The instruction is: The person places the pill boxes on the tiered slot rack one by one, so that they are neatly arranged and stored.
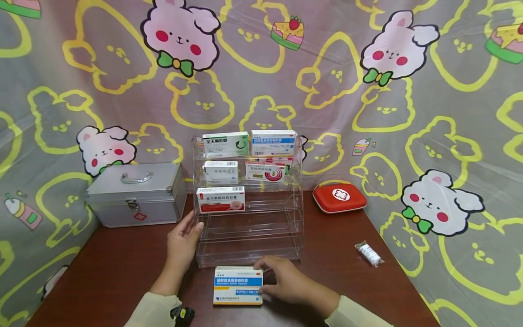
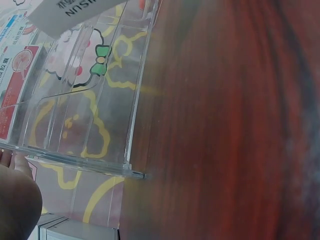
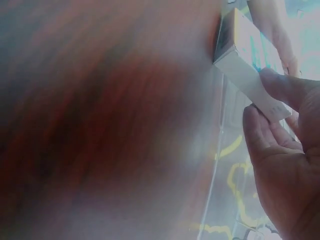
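Note:
In the head view my right hand (image 1: pixel 288 282) pinches the right edge of a blue-and-white medicine box (image 1: pixel 234 297), its printed face toward me, in front of the rack. The right wrist view shows thumb and fingers on the end of this box (image 3: pixel 245 72). My left hand (image 1: pixel 181 243) holds the left side of a clear tiered display rack (image 1: pixel 250 232), thumb at the front edge. The rack's upper tiers carry a green-and-white box (image 1: pixel 224 145), another blue-and-white box (image 1: pixel 273 144), a white box (image 1: pixel 220 173) and two red-and-white boxes, one (image 1: pixel 220 200) on the left.
A silver metal case (image 1: pixel 135 195) stands at the back left. To the right of the rack lie a red zipped first-aid pouch (image 1: pixel 353 200) and a small wrapped white packet (image 1: pixel 369 253). A patterned curtain (image 1: pixel 261 81) encloses the brown table (image 1: pixel 327 254).

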A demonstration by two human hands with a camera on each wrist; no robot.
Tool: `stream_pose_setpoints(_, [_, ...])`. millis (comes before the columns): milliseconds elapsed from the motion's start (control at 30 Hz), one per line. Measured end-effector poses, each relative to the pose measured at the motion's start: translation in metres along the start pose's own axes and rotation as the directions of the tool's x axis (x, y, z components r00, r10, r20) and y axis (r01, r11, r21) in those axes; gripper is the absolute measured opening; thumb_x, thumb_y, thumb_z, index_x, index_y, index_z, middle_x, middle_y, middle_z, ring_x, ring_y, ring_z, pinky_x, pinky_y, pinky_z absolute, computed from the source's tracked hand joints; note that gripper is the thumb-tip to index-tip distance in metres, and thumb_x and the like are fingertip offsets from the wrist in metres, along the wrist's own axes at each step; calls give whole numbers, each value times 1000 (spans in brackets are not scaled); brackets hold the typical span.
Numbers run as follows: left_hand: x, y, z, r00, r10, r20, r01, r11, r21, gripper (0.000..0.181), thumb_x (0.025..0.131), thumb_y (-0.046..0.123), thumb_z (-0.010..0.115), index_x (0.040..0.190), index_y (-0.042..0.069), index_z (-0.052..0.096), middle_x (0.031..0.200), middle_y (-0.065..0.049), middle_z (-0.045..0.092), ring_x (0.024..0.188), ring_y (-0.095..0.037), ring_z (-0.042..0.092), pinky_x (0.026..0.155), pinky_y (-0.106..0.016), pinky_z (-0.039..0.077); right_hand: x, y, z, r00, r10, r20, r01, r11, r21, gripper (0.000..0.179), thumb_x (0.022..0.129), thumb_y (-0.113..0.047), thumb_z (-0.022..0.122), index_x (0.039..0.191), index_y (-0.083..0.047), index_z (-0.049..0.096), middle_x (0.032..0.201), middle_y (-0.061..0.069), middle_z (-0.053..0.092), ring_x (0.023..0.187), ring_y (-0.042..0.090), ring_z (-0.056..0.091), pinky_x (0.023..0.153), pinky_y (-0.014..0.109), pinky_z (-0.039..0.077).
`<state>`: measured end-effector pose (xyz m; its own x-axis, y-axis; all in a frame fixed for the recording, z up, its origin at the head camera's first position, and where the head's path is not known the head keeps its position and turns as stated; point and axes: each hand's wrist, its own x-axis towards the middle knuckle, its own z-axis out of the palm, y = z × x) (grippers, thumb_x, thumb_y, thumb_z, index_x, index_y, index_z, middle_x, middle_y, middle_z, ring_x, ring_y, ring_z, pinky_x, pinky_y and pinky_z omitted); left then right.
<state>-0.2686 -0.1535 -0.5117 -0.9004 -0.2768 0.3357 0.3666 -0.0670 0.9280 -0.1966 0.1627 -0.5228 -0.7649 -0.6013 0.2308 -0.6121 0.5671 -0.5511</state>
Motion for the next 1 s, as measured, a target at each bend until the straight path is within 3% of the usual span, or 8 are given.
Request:
stream_pose_setpoints(100, [0, 0, 0, 1000, -1, 2, 1, 1000, 3, 50, 101, -6, 72, 149, -10, 59, 153, -29, 57, 121, 11, 65, 104, -10, 55, -1, -1, -1, 1000, 12, -28, -10, 997, 72, 39, 89, -12, 91, 123, -18, 74, 127, -5, 76, 122, 9, 69, 107, 33, 62])
stream_pose_setpoints(233, [0, 0, 0, 1000, -2, 2, 2, 1000, -9, 50, 101, -7, 71, 149, -11, 59, 152, -23, 62, 121, 10, 65, 105, -10, 55, -2, -1, -1, 998, 23, -51, -12, 979, 202, 33, 89, -4, 89, 118, -12, 76, 123, 2, 77, 116, 9, 71, 102, 29, 65])
stream_pose_setpoints(433, [0, -2, -1, 1000, 4, -6, -4, 1000, -31, 50, 100, -9, 71, 149, -12, 59, 145, -3, 70, 121, 10, 66, 106, -12, 55, -4, 5, -1, 995, 55, -88, -14, 909, 416, 28, 89, 7, 84, 113, -4, 76, 121, 15, 77, 112, 12, 74, 100, 27, 66])
stream_pose_setpoints(600, [0, -2, -1, 1000, 11, -4, -11, 999, -48, 51, 99, -10, 71, 148, -13, 59, 141, 4, 71, 122, 9, 66, 106, -12, 55, -1, 8, -10, 992, 83, -98, -24, 869, 493, 25, 90, 2, 85, 113, -2, 77, 119, 17, 76, 110, 11, 75, 100, 28, 66])
stream_pose_setpoints(800, [1, -3, 0, 1000, 5, -2, -5, 999, -51, 51, 99, -10, 71, 149, -13, 58, 141, 3, 71, 122, 8, 66, 107, -13, 55, 8, 6, -44, 979, 95, -181, -2, 890, 457, 23, 91, -3, 87, 112, -6, 80, 121, 14, 79, 110, 10, 75, 97, 27, 67])
stream_pose_setpoints(900, [1, -4, -1, 1000, 1, -1, -1, 999, -54, 51, 99, -11, 71, 148, -13, 59, 143, 1, 70, 122, 9, 66, 107, -13, 55, 14, 4, -70, 961, 131, -245, -5, 890, 455, 23, 92, -3, 86, 115, -6, 81, 123, 15, 79, 105, 10, 76, 88, 25, 68])
stream_pose_setpoints(1000, [2, -4, -1, 1000, 7, 2, -6, 999, -50, 50, 100, -10, 71, 148, -13, 58, 145, -3, 70, 122, 9, 66, 106, -13, 55, 22, 4, -101, 930, 168, -327, -7, 898, 441, 24, 94, -3, 84, 117, -7, 81, 127, 15, 79, 97, 11, 76, 79, 23, 67])
